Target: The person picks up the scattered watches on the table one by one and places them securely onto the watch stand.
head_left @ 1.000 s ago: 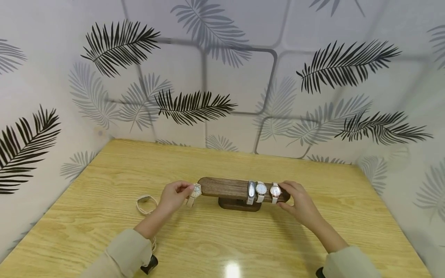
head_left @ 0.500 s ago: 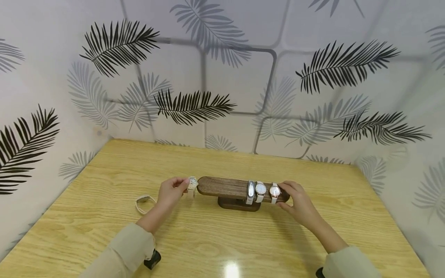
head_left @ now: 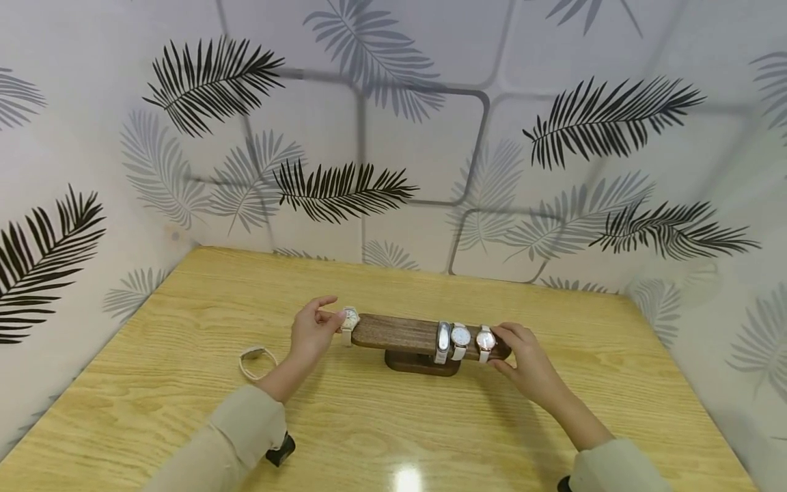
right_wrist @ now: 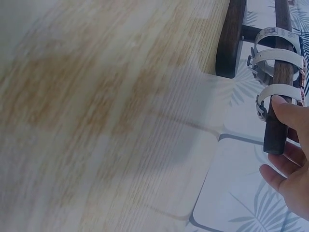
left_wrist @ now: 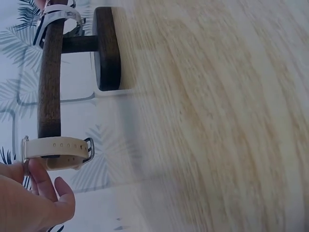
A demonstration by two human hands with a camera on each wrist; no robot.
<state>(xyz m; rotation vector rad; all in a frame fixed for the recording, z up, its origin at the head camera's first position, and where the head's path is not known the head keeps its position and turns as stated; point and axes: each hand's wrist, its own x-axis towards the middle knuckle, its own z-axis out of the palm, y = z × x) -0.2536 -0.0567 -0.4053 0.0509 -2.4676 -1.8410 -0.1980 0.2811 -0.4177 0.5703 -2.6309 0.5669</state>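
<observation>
My left hand (head_left: 310, 335) pinches a cream-strapped watch (head_left: 350, 319) by its case at the left end of a dark wooden watch stand (head_left: 393, 332). In the left wrist view the buckled strap (left_wrist: 58, 145) loops around the tip of the bar. My right hand (head_left: 529, 362) grips the bar's other end, thumb in front and fingers behind. Near that hand, a rose-gold watch (head_left: 486, 339), a white-faced watch (head_left: 460, 335) and a silver-white fitness band (head_left: 443, 337) sit on the bar.
Another pale watch (head_left: 252, 353) lies on its side on the wooden table (head_left: 369, 424), left of the stand and beside my left forearm. A wall with a leaf pattern (head_left: 347, 191) rises behind the table.
The cream watch moved slightly left, then back right and up onto the bar's left tip. My left hand moved with it, its fingers spreading a little. My right hand stays on the stand.
</observation>
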